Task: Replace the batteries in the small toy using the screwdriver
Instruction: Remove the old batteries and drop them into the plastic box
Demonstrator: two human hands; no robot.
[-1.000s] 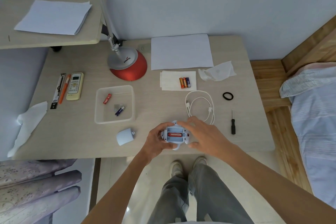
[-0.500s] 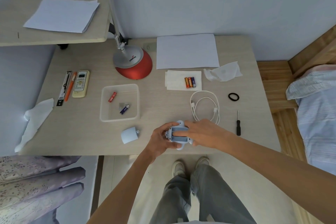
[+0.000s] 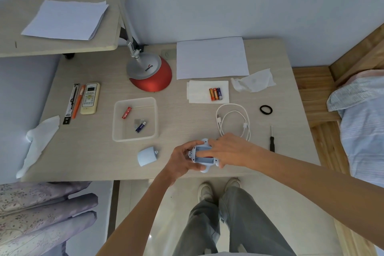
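Pale blue-grey wall behind, light wood-grain desk (image 3: 93,151) against it, bed (image 3: 363,120) with wooden frame off the right edge. Tiled floor under the near edge.

Readable text: "COOPER" on the silver top of the red lamp base (image 3: 149,77), back-centre of desk. Battery labels and remote (image 3: 90,98) buttons are too small to read.

Toy (image 3: 202,159): light blue, at the near edge just right of centre, battery bay up and uncovered. Left hand (image 3: 182,160) grips its left end, fingers wrapped round the shell. Right hand (image 3: 228,151) lies over the bay with fingers across something red inside; can't tell if they pinch it or just press.

Battery cover (image 3: 146,156) is on the desk left of the toy, apart from it. Clear tray (image 3: 134,138) behind the cover holds a red battery (image 3: 126,112) and a blue battery (image 3: 140,127). Three batteries (image 3: 215,93) sit side by side on a napkin (image 3: 199,93), in front of a white sheet (image 3: 212,58) at the back edge.

Screwdriver (image 3: 271,140) is near the right edge, untouched, tip pointing to the back. White cable (image 3: 232,120) is coiled just behind the right hand. Black hair tie (image 3: 266,109) lies behind the screwdriver.

Remote and orange pen (image 3: 78,102) lie by the left edge.
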